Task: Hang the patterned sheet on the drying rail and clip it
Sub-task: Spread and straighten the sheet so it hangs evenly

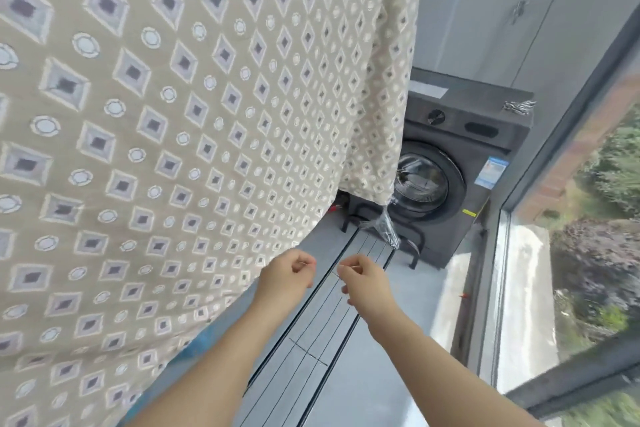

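Note:
The patterned sheet [194,121], beige with white diamonds and circles, hangs from above the frame and fills the left and middle. Its lower edge sweeps past just left of my hands. The drying rail is out of view above. My left hand [289,274] is held below the sheet's edge with fingers curled, thumb and forefinger pinched together. My right hand [363,282] is a little to its right, pinching the same way. A thin pale thread [341,269] seems to run between the two pinches; it is too fine to make out clearly.
A dark front-loading washing machine [460,156] stands ahead on a black stand. A bunch of metal clips [519,107] lies on its top right corner. A grey floor track [332,315] runs below my hands. A glass window wall [568,253] closes the right side.

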The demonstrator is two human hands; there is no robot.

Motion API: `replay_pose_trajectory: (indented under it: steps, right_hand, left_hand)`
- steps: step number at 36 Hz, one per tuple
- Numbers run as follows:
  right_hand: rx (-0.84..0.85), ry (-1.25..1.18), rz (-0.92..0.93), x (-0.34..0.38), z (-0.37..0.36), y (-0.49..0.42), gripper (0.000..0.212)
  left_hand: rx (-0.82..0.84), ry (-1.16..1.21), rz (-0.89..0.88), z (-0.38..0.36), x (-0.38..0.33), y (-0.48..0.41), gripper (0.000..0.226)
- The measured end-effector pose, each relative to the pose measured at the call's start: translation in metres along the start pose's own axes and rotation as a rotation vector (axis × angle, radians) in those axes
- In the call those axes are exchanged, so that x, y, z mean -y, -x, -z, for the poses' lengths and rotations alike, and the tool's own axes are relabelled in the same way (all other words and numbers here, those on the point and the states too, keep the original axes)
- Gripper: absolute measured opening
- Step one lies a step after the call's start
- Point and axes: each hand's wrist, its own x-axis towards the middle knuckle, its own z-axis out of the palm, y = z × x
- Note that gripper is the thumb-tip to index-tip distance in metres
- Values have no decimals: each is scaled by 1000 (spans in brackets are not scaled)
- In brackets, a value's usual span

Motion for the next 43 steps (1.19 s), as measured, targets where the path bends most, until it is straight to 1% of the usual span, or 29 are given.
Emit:
replay_pose_trajectory:
  steps: [9,12,19,22,28,32,38,43]
  right_hand:
    - [-65,-21,-44,2,84,-108,10]
    - [-81,-25,-26,10,105,-146,13]
    - [-144,-42,37,48,155,-263,10]
    - [-140,-26,21,68,174,-313,11]
    - [-136,-44,60,103,215,-395,12]
    - [-124,-66,64,110,242,-449,12]
    - [-54,-63,101,120,285,-539,12]
    - [27,-21,126,128,325,-605,16]
  left_hand:
    - [48,-36,-45,-78,-57,-104,22]
    - [54,-36,-71,-96,-74,-143,23]
    - [74,-36,-128,-139,-124,-263,21]
    - [88,-48,-136,-154,-152,-309,17]
    - [87,-91,-155,-180,-206,-390,19]
    - [66,-121,-154,-201,-230,-439,22]
    - [-12,-107,-127,-244,-252,-510,20]
    - [-107,-31,-87,-287,-278,-561,21]
